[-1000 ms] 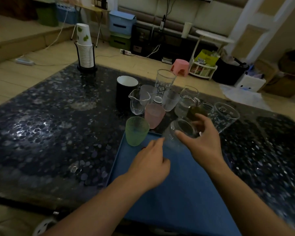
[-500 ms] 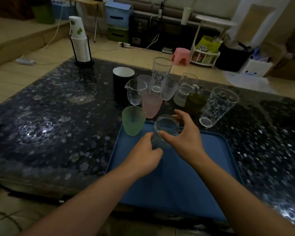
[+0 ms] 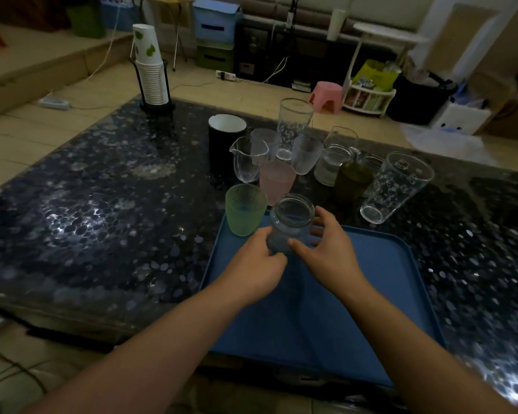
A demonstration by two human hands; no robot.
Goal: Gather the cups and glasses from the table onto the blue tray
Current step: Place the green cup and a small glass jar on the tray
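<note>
Both forearms are bare, with no sleeves, rings or watch visible.

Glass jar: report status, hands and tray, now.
Both hands, left hand and right hand, grip the glass jar over the blue tray far edge. Green cup sits close left.

Blue tray [image 3: 371, 294]: rectangular, raised rim, flat on the table, lower centre of the frame.
Clear jar [image 3: 290, 224]: upright, mouth open, at the tray's far left corner, centre of frame.
Green frosted cup [image 3: 245, 209]: upright, just left of the jar, at the tray's far left edge.
Pink frosted cup [image 3: 277, 180]: upright, directly behind the green one, off the tray.
Black mug [image 3: 225, 138]: white inside, upper centre.
Printed tall glass [image 3: 396, 186]: clear, right of centre, on the table.
</note>
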